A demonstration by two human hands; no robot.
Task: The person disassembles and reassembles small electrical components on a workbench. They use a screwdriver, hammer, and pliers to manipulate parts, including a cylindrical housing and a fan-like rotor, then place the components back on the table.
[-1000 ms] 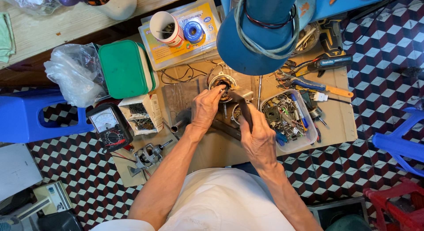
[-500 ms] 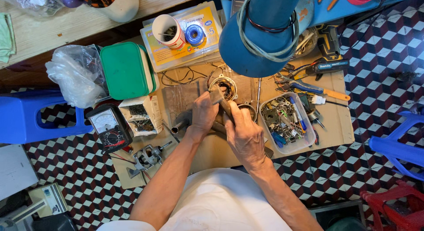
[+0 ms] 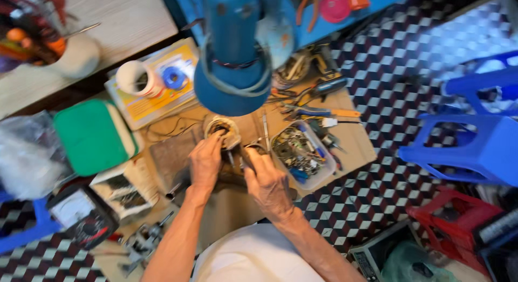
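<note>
While my left hand [image 3: 206, 162] closes its grip on the round wound coil [image 3: 220, 129] on the desk [image 3: 356, 147] and my right hand [image 3: 265, 180] clasps a thin tool [image 3: 242, 155], I judge the job midway, the coil unassembled beside the parts tray [image 3: 302, 152].

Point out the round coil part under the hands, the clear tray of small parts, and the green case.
round coil part [image 3: 220, 126], head view, its top rim.
clear tray [image 3: 318, 180], head view, its near rim.
green case [image 3: 91, 135], head view, lid centre.
</note>
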